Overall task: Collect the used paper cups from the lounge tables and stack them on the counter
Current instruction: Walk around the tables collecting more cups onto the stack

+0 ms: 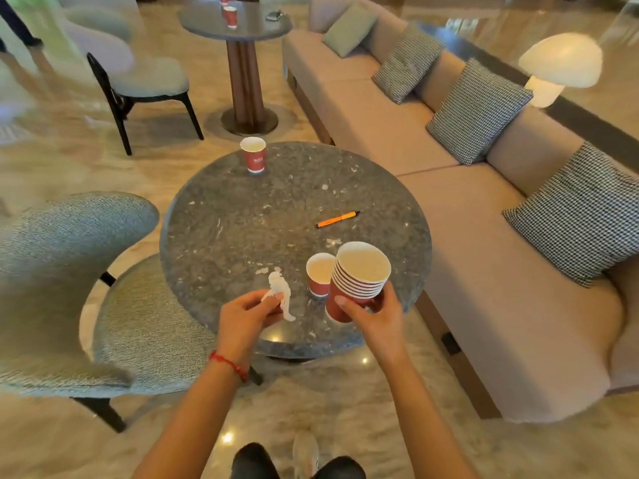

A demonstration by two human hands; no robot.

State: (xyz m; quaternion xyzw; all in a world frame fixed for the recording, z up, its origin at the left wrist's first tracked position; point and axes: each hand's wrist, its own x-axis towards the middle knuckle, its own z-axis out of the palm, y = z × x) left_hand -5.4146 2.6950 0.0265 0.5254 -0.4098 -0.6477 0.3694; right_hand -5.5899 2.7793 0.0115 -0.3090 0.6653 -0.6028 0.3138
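Note:
My right hand (371, 311) grips a stack of several nested red paper cups (359, 281) over the near right part of the round stone table (242, 229). Just left of the stack a single red cup (320, 275) stands upright on the table. Another red cup (253, 154) stands at the table's far edge. My left hand (247, 314) pinches a crumpled white tissue (280, 293) above the near edge. On a second round table (256, 29) further back stand two more red cups (230, 16).
An orange pen (337, 219) lies on the table's right half. A grey-green armchair (79, 288) sits close on the left, a long beige sofa (466, 209) with checked cushions on the right. A dark-legged chair (138, 84) and a mushroom lamp (560, 63) are further off.

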